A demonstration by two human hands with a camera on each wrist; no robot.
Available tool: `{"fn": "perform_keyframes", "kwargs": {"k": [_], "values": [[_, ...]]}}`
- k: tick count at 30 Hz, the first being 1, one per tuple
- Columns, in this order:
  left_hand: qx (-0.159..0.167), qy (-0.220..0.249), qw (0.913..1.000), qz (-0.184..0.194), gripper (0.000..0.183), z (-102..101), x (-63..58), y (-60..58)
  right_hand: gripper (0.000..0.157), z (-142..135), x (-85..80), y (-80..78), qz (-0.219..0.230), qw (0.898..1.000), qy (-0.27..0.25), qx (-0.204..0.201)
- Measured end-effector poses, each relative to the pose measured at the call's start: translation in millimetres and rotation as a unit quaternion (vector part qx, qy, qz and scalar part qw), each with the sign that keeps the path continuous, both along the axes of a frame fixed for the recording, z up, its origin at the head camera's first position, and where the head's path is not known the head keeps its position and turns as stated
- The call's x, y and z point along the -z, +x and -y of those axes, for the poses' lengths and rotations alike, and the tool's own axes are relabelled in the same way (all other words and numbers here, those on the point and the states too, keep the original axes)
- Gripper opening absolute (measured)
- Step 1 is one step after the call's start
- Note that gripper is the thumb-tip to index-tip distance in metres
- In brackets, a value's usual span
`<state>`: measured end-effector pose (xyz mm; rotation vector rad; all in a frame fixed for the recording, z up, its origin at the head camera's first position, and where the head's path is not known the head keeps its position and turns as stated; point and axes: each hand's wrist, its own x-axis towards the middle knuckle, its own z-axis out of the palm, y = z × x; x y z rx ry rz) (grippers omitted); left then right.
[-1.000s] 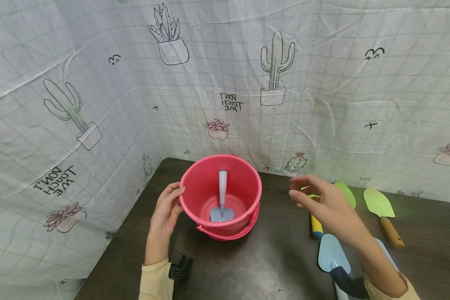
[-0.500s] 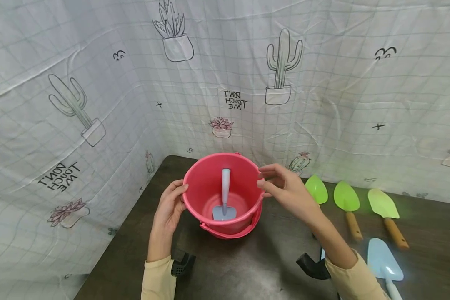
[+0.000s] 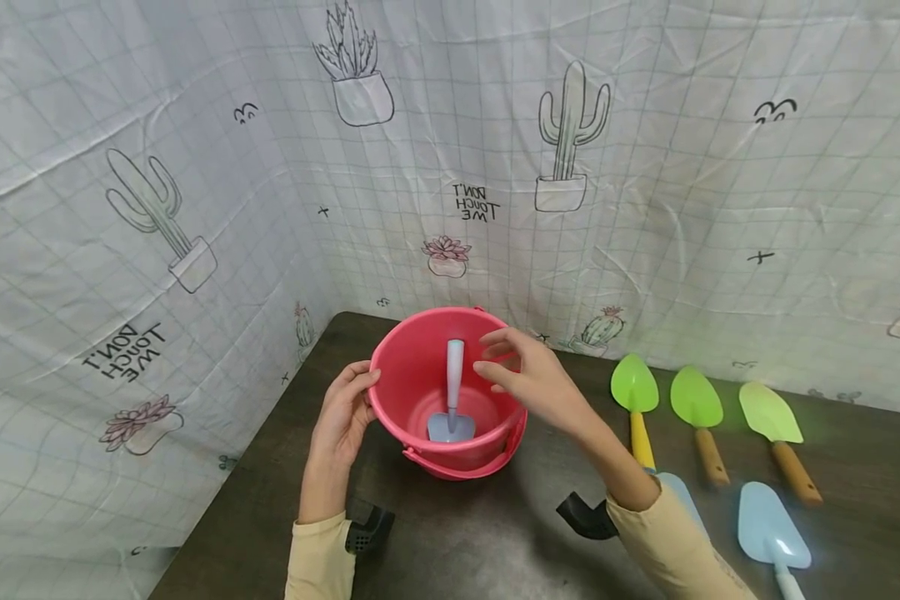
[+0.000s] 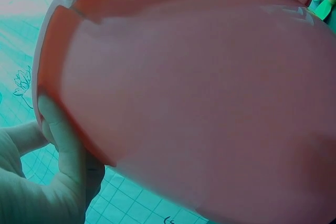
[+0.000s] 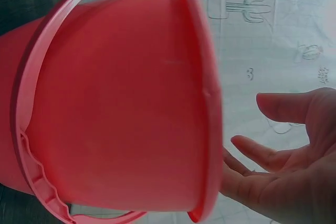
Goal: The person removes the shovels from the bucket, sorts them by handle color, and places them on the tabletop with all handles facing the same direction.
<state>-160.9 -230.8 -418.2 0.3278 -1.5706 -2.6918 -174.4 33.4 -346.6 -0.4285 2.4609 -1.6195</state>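
A red bucket (image 3: 405,379) stands tilted toward me on the dark table. My left hand (image 3: 342,408) grips its left rim, thumb over the edge; the left wrist view shows the fingers (image 4: 65,135) along the rim. Inside the bucket, a small trowel (image 3: 455,375) leans upright, its pale handle up and its light blue blade at the bottom. Above the bucket's right rim hovers my right hand (image 3: 536,379), fingers spread and holding nothing, its fingertips near the trowel handle. In the right wrist view the thumb (image 5: 283,107) is apart from the other fingers.
To the right lie a green trowel with yellow handle (image 3: 634,387), two green trowels with wooden handles (image 3: 696,400) (image 3: 768,412), and light blue trowels (image 3: 768,525). A patterned white cloth (image 3: 435,108) hangs behind the table (image 3: 480,533).
My right hand has moved left, from over the trowels on the right to above the bucket's opening. My left hand keeps its grip on the rim.
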Motion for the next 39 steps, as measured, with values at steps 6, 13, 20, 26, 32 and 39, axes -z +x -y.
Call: {"fn": "perform_keyframes", "kwargs": {"k": [6,13,20,26,32,39], "values": [[0.003,0.0,1.0,0.003,0.016,-1,2.3,0.6,0.04,9,9.7,-7.9,0.004,1.0,0.029,0.008],[-0.001,-0.007,1.0,0.005,0.017,-2,3.1,-0.5,0.045,18,14.5,-16.9,0.002,0.998,0.064,0.016],[0.002,-0.013,0.9999,0.004,0.018,-2,1.7,-1.8,0.046,25,18.8,-30.8,0.0,0.996,0.086,0.016],[0.004,-0.011,0.9999,0.001,0.019,-1,0.7,-1.9,0.049,31,20.6,-38.5,0.003,0.995,0.104,0.01],[0.003,-0.011,0.9999,0.002,0.019,1,0.7,-2.0,0.05,36,21.0,-44.7,0.01,0.994,0.106,0.002],[-0.002,-0.01,0.9999,0.005,0.018,2,1.6,-1.6,0.053,40,21.8,-51.7,0.023,0.993,0.114,-0.014]]}}
